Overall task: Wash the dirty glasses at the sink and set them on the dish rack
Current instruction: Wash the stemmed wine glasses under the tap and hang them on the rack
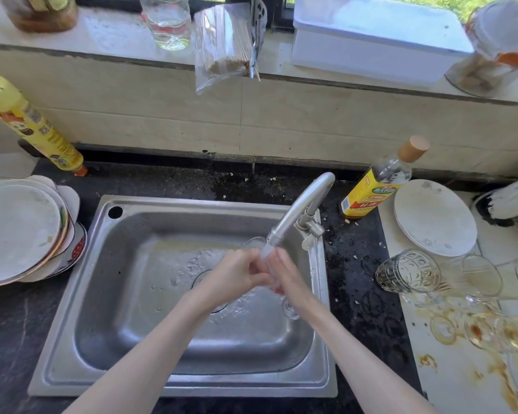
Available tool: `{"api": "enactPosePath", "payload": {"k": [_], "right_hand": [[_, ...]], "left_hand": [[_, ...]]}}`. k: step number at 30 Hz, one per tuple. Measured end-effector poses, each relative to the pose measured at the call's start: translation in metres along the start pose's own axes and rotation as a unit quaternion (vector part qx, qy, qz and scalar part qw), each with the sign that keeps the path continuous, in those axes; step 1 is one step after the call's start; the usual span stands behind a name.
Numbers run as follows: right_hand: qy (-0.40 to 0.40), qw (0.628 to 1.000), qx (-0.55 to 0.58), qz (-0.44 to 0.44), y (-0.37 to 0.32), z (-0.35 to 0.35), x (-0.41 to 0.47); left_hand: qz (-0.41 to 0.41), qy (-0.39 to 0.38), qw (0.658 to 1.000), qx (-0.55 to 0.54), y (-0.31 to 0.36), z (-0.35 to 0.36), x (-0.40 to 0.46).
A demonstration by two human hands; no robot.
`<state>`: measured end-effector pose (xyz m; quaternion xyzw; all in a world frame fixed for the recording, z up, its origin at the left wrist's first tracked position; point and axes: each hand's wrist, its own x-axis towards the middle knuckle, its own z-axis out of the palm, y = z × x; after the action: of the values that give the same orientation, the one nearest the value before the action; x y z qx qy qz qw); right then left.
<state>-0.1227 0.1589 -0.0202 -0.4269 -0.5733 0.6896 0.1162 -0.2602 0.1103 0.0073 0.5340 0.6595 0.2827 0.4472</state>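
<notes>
Holding a glass (271,274) under the tap (296,210), both hands, left (237,274) & right (287,277), gripped it w/ wet fingers; it could slip & crack in the sink (150,380).

Bright daylight from window (284,4) above; glare on sink (168,294); wide-angle bending, blur at frame edges.

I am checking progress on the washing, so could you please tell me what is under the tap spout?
Under the tap spout, both hands, left and right, hold a clear glass in running water. The fingers cover most of it, so its cleanliness cannot be judged.
</notes>
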Motion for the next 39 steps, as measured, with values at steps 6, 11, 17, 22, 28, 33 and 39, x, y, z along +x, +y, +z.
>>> {"api": "enactPosePath", "payload": {"k": [6,11,17,22,28,33,39], "right_hand": [[-0.044,0.992,-0.013,0.120,-0.013,-0.006,0.001],[-0.032,0.999,-0.002,0.044,0.007,-0.007,0.005],[-0.040,0.991,-0.015,0.128,-0.004,-0.013,0.002],[-0.006,0.999,-0.017,0.048,0.003,-0.003,0.004],[0.003,0.994,0.007,0.110,0.008,-0.005,0.011],[0.011,0.995,-0.019,0.101,0.006,-0.008,0.003],[0.057,0.995,-0.010,0.079,0.003,-0.005,0.003]], "left_hand": [[-0.007,-0.197,0.979,0.058,0.001,-0.006,0.000],[-0.048,0.028,0.998,-0.001,-0.002,0.001,0.000],[0.003,-0.176,0.982,-0.066,0.001,-0.014,-0.011],[-0.028,0.020,0.999,-0.041,0.004,-0.007,-0.006],[0.038,-0.151,0.988,-0.009,0.009,-0.010,-0.007],[-0.006,-0.007,0.999,0.049,0.006,-0.003,-0.002],[0.044,-0.133,0.990,-0.005,-0.001,-0.004,-0.006]]}}
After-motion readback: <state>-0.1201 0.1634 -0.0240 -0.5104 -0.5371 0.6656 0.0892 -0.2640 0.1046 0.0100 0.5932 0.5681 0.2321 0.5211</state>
